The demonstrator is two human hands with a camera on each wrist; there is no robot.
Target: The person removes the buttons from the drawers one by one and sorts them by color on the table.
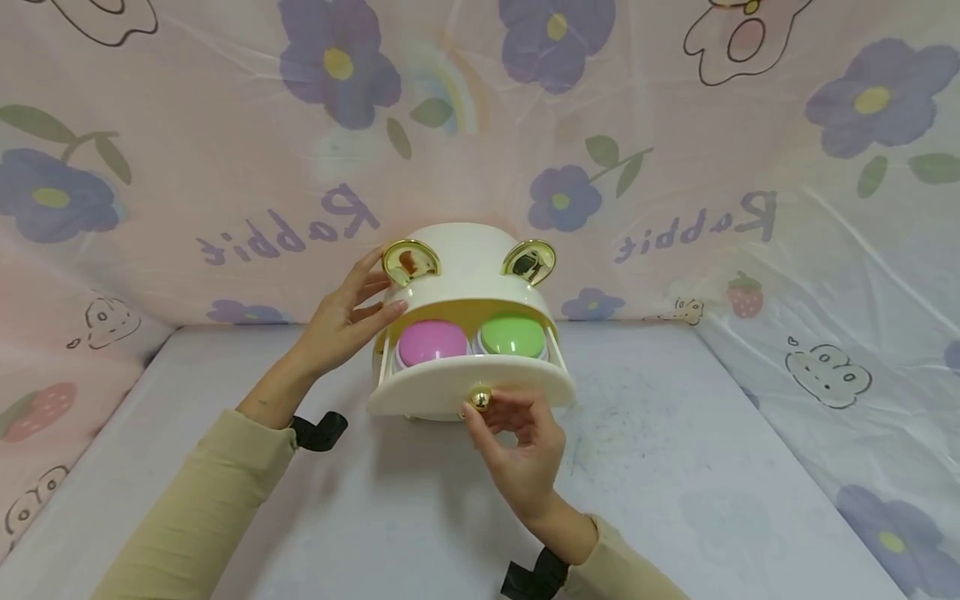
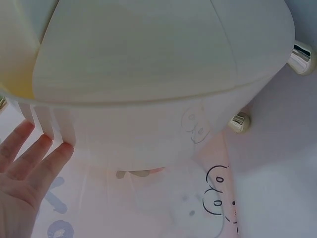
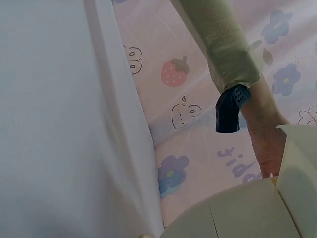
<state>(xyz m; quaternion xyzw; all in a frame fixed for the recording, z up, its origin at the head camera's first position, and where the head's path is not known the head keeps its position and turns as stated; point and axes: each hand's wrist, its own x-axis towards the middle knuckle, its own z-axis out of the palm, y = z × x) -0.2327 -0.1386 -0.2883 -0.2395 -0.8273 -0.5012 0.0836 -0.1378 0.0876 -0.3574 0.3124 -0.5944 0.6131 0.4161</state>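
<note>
A cream box [image 1: 468,258] with two gold-rimmed ears stands with its drawer [image 1: 420,387] pulled part way out. Inside the drawer sit a pink round-topped piece [image 1: 432,342] and a green round-topped piece [image 1: 513,336], side by side. My right hand [image 1: 525,442] pinches the gold knob [image 1: 480,399] on the drawer front between thumb and fingers. With fairly straight fingers, my left hand [image 1: 341,321] touches the box's left side, its thumb near the upper front edge. The left wrist view shows those fingertips [image 2: 62,148] against the smooth wall.
The box rests on a white tabletop [image 1: 660,467], near the back wall. Printed cloth [image 1: 465,167] with flowers and rabbits hangs behind and along both sides. Small gold feet [image 2: 239,122] hold the box up. A black wrist mount [image 1: 319,431] sits at the left sleeve.
</note>
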